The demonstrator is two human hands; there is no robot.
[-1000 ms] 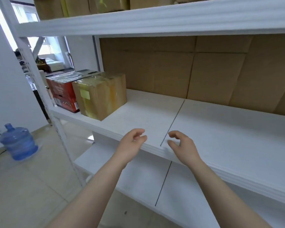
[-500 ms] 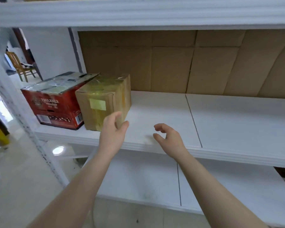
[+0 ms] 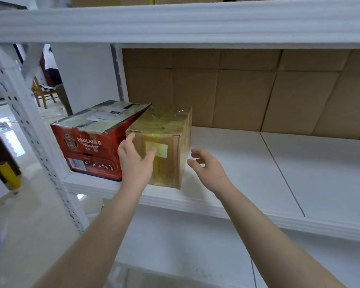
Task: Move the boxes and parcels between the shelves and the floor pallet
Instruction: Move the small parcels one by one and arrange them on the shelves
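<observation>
The left hand (image 3: pixel 136 163), fingers spread, lies on the brown box's (image 3: pixel 170 129) front left corner, seemingly touching. The right hand (image 3: pixel 208 169), fingers loose and apart, hovers just beside its right side. Nothing is lifted yet: the box sits on the shelf (image 3: pixel 258 173). A red box (image 3: pixel 89 142) pressed against it crowds the left grip.

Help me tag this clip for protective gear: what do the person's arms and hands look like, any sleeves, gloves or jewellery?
The left forearm and right forearm are bare up to the frame edge, no sleeves in view. The left hand and right hand wear no gloves; no watch, bracelet or ring is visible.
</observation>
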